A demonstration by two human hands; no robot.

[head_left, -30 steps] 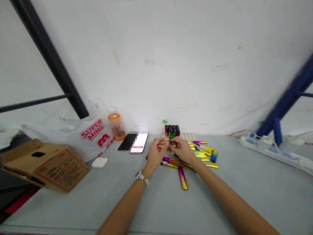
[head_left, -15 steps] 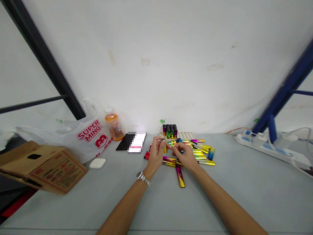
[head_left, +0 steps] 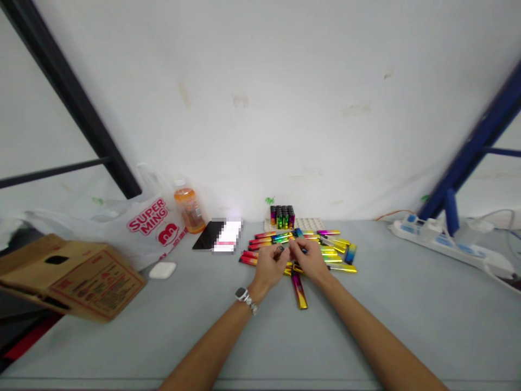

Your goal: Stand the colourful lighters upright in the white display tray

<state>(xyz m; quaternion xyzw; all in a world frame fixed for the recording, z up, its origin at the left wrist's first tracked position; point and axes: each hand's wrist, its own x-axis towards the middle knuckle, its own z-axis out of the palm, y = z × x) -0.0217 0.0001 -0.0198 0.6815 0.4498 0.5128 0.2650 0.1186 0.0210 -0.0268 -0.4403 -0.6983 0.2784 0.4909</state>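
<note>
2 bare hands at work low over a grey, smooth-topped counter, close together among a loose spread of slim, shiny, lighter-like metallic pieces. Left hand: fingers curled in, closed about a small dark-ended piece; its dark end shows above the thumb side, the remainder hidden. Right hand: thumb and forefinger drawn near each other, just beside the left thumb; whether anything is pinched there, cannot tell.

The spread lies flat around and under the hands: red-ended pieces to the left, yellow ones to the right, a blue-and-yellow piece at the right edge. 1 purple-to-gold piece lies nearest the viewer, below the hands.

Behind, near the wall: a tight block of upright, black-topped metallic pieces on the left part of a cream, studded board.

Left of the hands, moving outward: a flat black tablet with a lit, blurred-out part; a clear bottle of orange drink; a rounded white case; a white plastic bag with red print; a tilted brown cardboard box. Far right: a long white power strip. Silver watch on the left wrist.
</note>
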